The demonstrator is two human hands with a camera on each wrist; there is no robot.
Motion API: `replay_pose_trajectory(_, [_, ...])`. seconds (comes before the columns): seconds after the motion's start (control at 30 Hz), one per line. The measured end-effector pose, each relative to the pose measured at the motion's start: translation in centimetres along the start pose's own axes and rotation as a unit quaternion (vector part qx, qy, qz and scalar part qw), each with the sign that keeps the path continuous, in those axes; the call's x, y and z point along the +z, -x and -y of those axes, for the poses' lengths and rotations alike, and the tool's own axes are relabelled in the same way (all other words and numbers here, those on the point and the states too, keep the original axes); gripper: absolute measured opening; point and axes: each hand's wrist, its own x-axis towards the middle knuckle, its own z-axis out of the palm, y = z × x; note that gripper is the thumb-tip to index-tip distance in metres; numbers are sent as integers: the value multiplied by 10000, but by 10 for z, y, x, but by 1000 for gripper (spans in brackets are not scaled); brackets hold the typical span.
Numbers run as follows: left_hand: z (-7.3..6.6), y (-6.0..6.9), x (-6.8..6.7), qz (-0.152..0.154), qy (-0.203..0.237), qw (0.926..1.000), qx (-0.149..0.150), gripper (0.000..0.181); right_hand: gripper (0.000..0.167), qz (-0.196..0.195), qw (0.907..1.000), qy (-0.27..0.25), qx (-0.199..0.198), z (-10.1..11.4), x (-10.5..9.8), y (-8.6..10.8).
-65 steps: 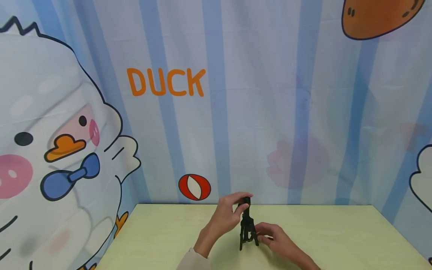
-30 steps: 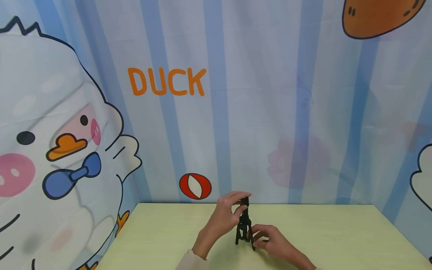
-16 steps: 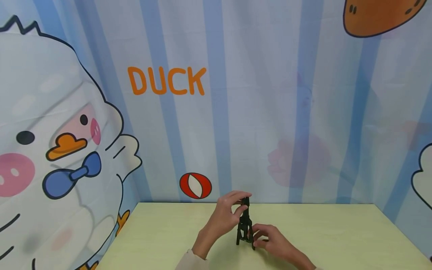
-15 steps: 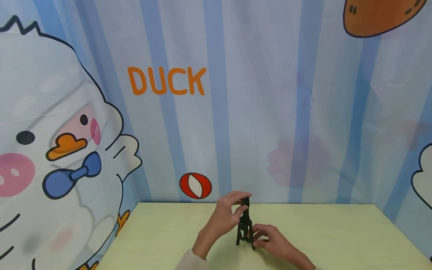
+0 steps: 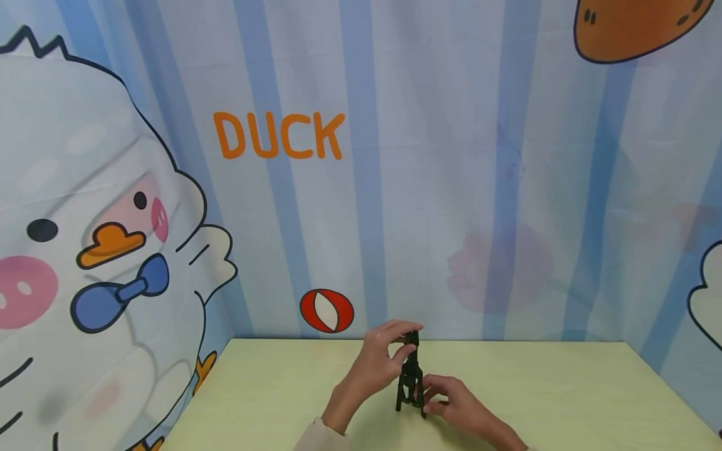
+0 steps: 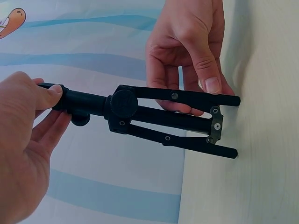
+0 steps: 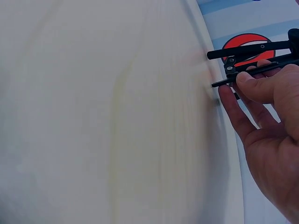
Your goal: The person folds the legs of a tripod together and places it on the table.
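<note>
Head view: holding the black tripod (image 5: 412, 374) upright at the surface (image 5: 271, 388), with contact at the feet (image 6: 235, 100) hard to tell, the top (image 5: 413, 338) pinched in the left hand (image 5: 380, 358) and one leg (image 6: 184, 97) between thumb and fingers of the right hand (image 5: 459, 402). Looks like the step of adjusting the legs' spread. Probably calls next for a steady hold above while easing that leg gently on its hinge.

Beyond the pale table (image 5: 564, 394), you face a striped curtain (image 5: 429, 156) printed with orange DUCK lettering (image 5: 284, 136) and a white bird (image 5: 96, 213).
</note>
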Motion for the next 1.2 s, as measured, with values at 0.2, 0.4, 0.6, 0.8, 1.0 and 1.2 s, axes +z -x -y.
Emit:
replay_pose_trajectory(0.2, [2,1,0,-31,179,9998,-35,40,22,-35,9999,-102,19,0,1,0])
replay_pose_trajectory(0.4, [3,1,0,-61,456,9988,-136,41,18,-68,9996,-270,23,1,2,1])
replay_pose_trajectory(0.6, [3,0,3,-107,676,9976,-69,36,16,-217,9995,-159,170,3,0,1])
replay_pose_trajectory(0.8, [3,-1,7,-379,305,9988,114,31,15,-467,9986,149,192,3,-4,0])
replay_pose_trajectory(1.0, [1,-3,11,-513,32,9987,-45,25,14,-595,9979,108,240,4,-6,-1])
replay_pose_trajectory(1.2, [0,-2,11,-543,96,9985,-40,26,19,-818,9960,134,345,5,-7,0])
